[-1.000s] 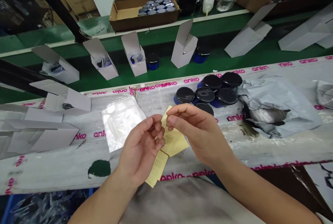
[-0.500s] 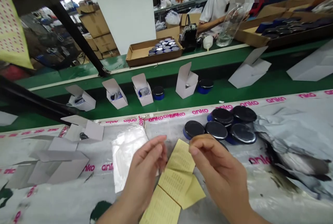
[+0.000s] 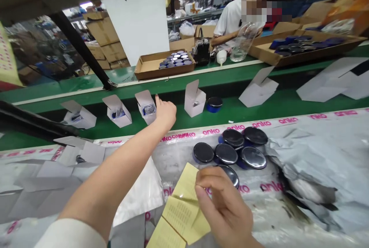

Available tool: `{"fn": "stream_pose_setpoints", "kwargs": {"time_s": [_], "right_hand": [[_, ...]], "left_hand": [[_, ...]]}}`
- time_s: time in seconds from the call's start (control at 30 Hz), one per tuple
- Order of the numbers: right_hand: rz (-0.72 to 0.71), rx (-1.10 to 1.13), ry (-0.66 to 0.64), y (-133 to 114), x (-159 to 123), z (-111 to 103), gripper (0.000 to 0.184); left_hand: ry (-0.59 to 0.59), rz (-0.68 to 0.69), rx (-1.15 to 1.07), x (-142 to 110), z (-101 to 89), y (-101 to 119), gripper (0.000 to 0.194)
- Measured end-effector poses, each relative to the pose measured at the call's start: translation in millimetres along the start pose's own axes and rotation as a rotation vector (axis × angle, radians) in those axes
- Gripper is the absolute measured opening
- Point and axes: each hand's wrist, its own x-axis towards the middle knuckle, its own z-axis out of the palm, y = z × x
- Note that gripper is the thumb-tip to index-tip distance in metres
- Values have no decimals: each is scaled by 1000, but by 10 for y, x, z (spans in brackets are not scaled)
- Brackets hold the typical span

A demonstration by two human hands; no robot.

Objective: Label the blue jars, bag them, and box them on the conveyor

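Note:
My left hand (image 3: 166, 114) reaches out over the green belt, right beside an open white box (image 3: 147, 109) with a blue item in clear wrap inside. One finger of it points up; the others are hidden behind the hand, and so is whatever they touch. Close to me, my right hand (image 3: 223, 202) is closed, thumb and forefinger pinched together; anything between them is too small or clear to make out. It hovers over the edge of yellow printed slips (image 3: 180, 211). Several round blue jars with shiny black lids (image 3: 226, 153) stand just beyond it.
More open white boxes (image 3: 194, 100) and a blue jar (image 3: 215, 104) stand along the green belt (image 3: 175, 123). White bags (image 3: 141, 194) lie under my left forearm. Crumpled grey plastic (image 3: 311, 163) is at right. Opposite, a person sits behind cardboard trays (image 3: 141, 72) of jars.
My left hand has gone from beside the slips forward to the belt, covering the spot of a jar seen there before. My right hand stays pinched near the slips. The view has shifted slightly.

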Motion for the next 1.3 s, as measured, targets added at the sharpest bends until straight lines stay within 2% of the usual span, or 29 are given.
{"fn": "stream_pose_setpoints", "kwargs": {"time_s": [0.1, 0.2, 0.3, 0.4, 0.47, 0.57, 0.73, 0.83, 0.9, 1.03, 1.1, 1.17, 1.23, 1.3], "right_hand": [[35, -9, 60, 10, 39, -33, 20], [83, 33, 135, -1, 87, -62, 18], [152, 94, 165, -29, 118, -68, 16], [241, 115, 164, -59, 124, -50, 14], [297, 116, 162, -73, 119, -29, 14], [353, 153, 140, -90, 111, 13, 14], [383, 261, 81, -126, 119, 89, 14], [380, 276, 47, -142, 128, 130, 13], [373, 277, 47, -148, 126, 159, 11], [362, 286, 65, -144, 104, 226, 9], [364, 303, 71, -127, 93, 258, 9], [369, 337, 82, -94, 95, 278, 10], [369, 365, 100, -56, 111, 278, 11], [375, 358, 116, -31, 132, 258, 12]], "left_hand": [[-32, 53, -32, -104, -86, -34, 43], [-66, 133, -233, -493, -148, -115, 51], [-41, 113, -849, -1053, -128, -230, 72], [-83, -91, -1466, -1527, -38, -308, 90], [-126, -206, -1734, -1708, 30, -319, 87], [-128, -251, -1912, -1805, 112, -305, 76], [-113, -163, -1976, -1869, 207, -299, 79], [-154, -107, -1904, -1938, 277, -309, 77], [-135, -41, -1845, -1981, 330, -298, 71], [55, 85, -1745, -2066, 433, -205, 66], [186, 99, -1645, -2115, 467, -150, 69], [243, 91, -1528, -2161, 479, -118, 77], [183, 113, -1465, -2193, 475, -111, 81], [103, 170, -1460, -2200, 470, -115, 74]]}}
